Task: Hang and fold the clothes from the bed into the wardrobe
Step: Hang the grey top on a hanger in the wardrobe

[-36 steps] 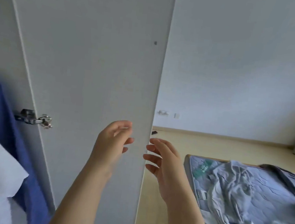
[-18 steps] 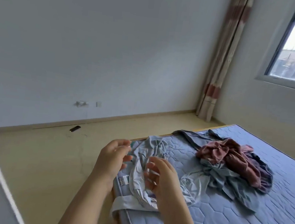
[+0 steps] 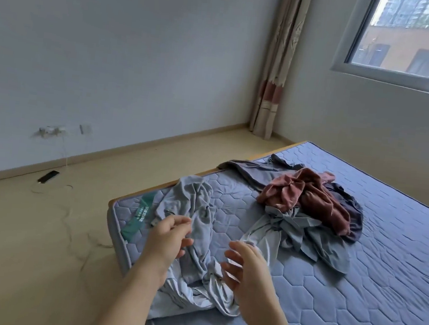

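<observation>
I reach both hands toward the nearest garment on the bed (image 3: 353, 298), and neither has taken anything yet: my left hand (image 3: 167, 239) and my right hand (image 3: 244, 270) hang just above the cloth with fingers loosely spread, each grip open and empty. To do this pickup well, I judge I should find the collar or shoulder seams first instead of grabbing a fistful, so the piece comes up flat and ready for a hanger. I would lift it clear of the mattress edge, since part of it droops over the corner toward the floor.

The light grey garment (image 3: 193, 240) lies crumpled at the near corner of the bed, twisted into long folds, thin and soft by the look of it; which end is the neck I cannot tell. Farther along sits a separate heap: a dusty pink garment (image 3: 308, 197) on top of a darker grey-blue garment (image 3: 314, 240), tangled together. The wardrobe is not in view.
</observation>
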{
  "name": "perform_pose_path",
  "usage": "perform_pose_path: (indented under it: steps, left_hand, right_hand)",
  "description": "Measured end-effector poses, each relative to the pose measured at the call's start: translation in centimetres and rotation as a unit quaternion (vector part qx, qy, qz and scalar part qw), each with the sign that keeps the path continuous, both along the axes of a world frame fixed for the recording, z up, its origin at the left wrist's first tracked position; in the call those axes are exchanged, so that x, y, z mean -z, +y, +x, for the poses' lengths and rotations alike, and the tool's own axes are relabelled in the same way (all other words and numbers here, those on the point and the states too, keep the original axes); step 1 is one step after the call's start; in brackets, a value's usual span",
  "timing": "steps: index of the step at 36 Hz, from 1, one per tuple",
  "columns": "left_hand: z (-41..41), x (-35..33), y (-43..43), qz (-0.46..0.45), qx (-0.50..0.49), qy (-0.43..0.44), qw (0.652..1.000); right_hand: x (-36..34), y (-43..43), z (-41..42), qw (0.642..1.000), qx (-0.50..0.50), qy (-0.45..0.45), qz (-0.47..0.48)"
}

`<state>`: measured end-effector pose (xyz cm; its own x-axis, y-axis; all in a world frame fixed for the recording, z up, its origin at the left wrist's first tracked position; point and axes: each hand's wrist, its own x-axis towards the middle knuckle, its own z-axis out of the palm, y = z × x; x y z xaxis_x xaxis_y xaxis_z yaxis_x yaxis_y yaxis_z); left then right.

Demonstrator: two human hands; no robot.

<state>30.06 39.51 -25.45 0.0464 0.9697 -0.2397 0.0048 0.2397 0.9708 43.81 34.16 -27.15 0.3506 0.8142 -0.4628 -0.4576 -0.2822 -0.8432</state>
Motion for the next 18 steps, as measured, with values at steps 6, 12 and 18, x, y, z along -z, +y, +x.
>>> perform_pose_path:
  steps: [6,12,18]
  left_hand:
    - [0.4,4.7,7.7,-0.058,0.028,0.035,0.997]
    - [0.2,9.8,14.5,-0.102,0.074,0.094,0.988]
    - [1.0,15.4,19.0,-0.144,0.126,0.140,0.972]
  right_hand:
    - [5.1,5.9,-1.0,0.998,0.015,-0.013,-0.066]
    - [9.3,11.2,-2.2,0.988,0.070,0.014,-0.138]
    - [13.4,14.1,-1.1,0.974,0.103,0.004,-0.200]
